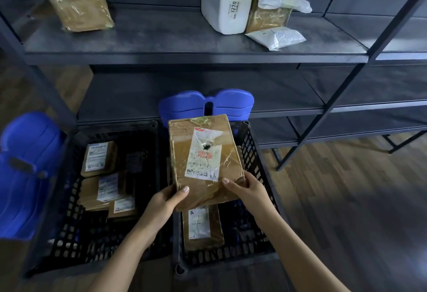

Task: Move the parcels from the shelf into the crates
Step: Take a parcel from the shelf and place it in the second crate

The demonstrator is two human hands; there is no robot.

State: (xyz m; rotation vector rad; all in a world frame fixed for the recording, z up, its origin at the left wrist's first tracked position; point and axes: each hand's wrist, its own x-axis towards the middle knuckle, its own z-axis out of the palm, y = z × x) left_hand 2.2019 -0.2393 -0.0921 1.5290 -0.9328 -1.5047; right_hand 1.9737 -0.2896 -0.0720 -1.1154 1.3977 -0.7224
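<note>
A flat brown cardboard parcel [203,160] with a torn white label hangs over the right black crate [255,167]. My left hand [165,201] grips its near left corner, thumb on top. My right hand [246,189] grips the near right corner. Under it in the right crate lies another brown parcel [203,229]. The left black crate [69,199] holds several labelled brown parcels [99,158]. On the dark shelf [173,37] remain a taped brown box [77,2] at the left, and at the right a white foam box [225,2], a brown box [268,18] and white bags [276,36].
Blue plastic stools stand behind the right crate [208,104] and left of the left crate [25,171]. The shelf's dark metal uprights [360,76] slant down at the right. Lower shelf boards lie behind the crates. Wooden floor spreads to the right.
</note>
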